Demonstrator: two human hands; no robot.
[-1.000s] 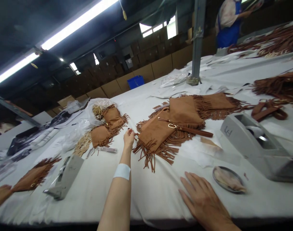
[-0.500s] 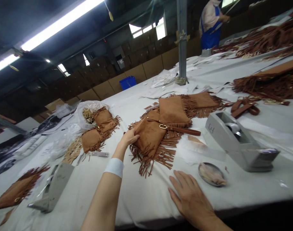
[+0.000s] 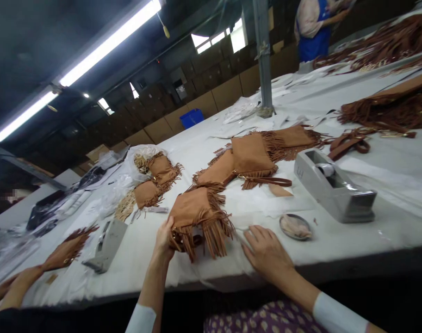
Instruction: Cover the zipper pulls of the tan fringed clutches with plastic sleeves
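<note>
My left hand (image 3: pixel 165 238) grips the left edge of a brown fringed suede bag (image 3: pixel 192 206), lifted and tilted near the table's front edge, its fringe hanging to the right. My right hand (image 3: pixel 266 252) lies palm down on the white table cover, fingers stretched out, just right of the fringe. Beside that hand is a small round dish (image 3: pixel 296 227) with something pale in it. Behind the held bag, more brown fringed bags (image 3: pixel 251 152) lie overlapping, with a strap (image 3: pixel 278 181) on the front one.
A grey tape dispenser (image 3: pixel 336 189) stands at right, another (image 3: pixel 108 245) at left. Another person's hands (image 3: pixel 25 277) touch a fringed bag (image 3: pixel 67 249) at far left. Small fringed bags (image 3: pixel 148 192) lie by plastic wrap. A post (image 3: pixel 263 60) rises behind; a person in blue (image 3: pixel 313 41) stands beyond.
My left hand has pulled one fringed bag off the pile, toward me and left, and turned it. My right hand stays flat on the table. Another person's hands have appeared at far left.
</note>
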